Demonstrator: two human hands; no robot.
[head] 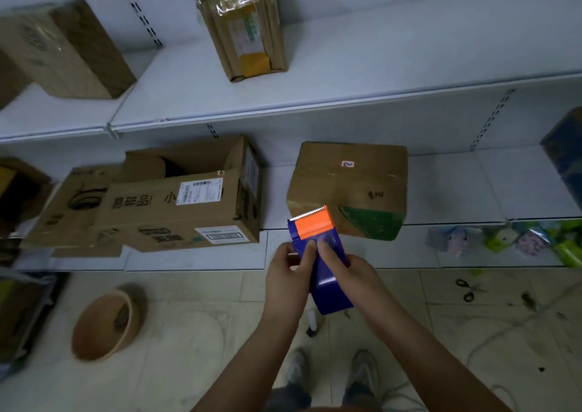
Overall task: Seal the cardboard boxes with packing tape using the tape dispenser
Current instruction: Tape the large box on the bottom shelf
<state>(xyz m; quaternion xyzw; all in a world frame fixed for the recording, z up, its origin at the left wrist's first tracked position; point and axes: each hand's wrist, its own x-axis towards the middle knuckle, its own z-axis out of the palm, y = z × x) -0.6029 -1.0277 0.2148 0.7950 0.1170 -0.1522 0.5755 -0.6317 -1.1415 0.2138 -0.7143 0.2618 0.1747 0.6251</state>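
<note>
Cardboard everywhere on these white shelves. Far left on the upper shelf [195,96] there's a closed brown box [67,51], then a tall taped-up box [244,24] standing on end. On the lower shelf [456,188], going left to right: an open box [176,203] with its flaps up and printed labels on the side, then a closed box [348,188] with shiny tape across the top and a small white sticker.

Down on the tiled floor [201,333] at left sits a terracotta-coloured bowl [105,325].

Now the hands, held in front of the lower shelf's edge, just below the closed box. The left hand [288,274] is curled around the left side of the tape dispenser [318,254], with its thumb lying on the blue face just under the orange part. The right hand [349,273] grips the right side, a finger pressed onto that same face beside the thumb. So both are grasping it, neither is loose.

The dispenser itself is blue with an orange plate and a toothed metal cutter at the top end, pointing toward the shelf. It's up in the air, not touching any box.

Further right on the floor, black scissors [465,289].
</note>
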